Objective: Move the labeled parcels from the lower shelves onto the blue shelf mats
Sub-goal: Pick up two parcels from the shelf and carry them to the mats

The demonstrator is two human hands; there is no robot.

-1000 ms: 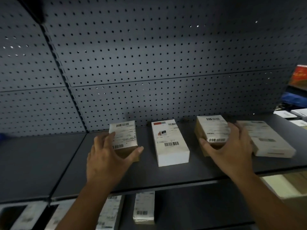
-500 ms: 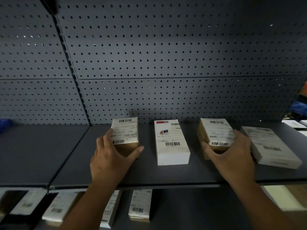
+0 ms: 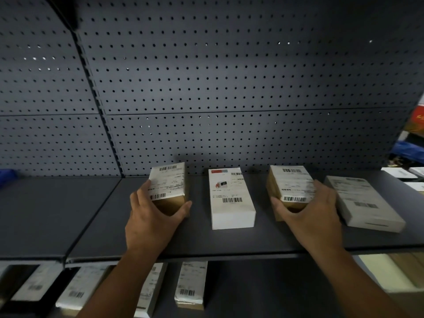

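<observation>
My left hand [image 3: 152,222] grips a small brown labeled parcel [image 3: 168,183] by its near end, and the parcel is tilted up off the dark shelf [image 3: 103,232]. My right hand [image 3: 308,213] is wrapped around a second brown labeled parcel [image 3: 291,183] further right, also at its near end. Between them a white labeled box [image 3: 230,199] lies flat. A flat grey-white parcel [image 3: 361,201] lies right of my right hand. A bit of blue mat [image 3: 5,175] shows at the far left edge.
A dark pegboard wall [image 3: 218,76] backs the shelf. Below the shelf's front edge lie several more labeled parcels, among them one [image 3: 191,283] in the middle and one [image 3: 73,288] to the left. More white parcels [image 3: 400,173] and blue and red items [image 3: 410,149] sit at the far right.
Both hands have closed further around their brown parcels, and the left parcel has lifted at its near end. The view has shifted slightly.
</observation>
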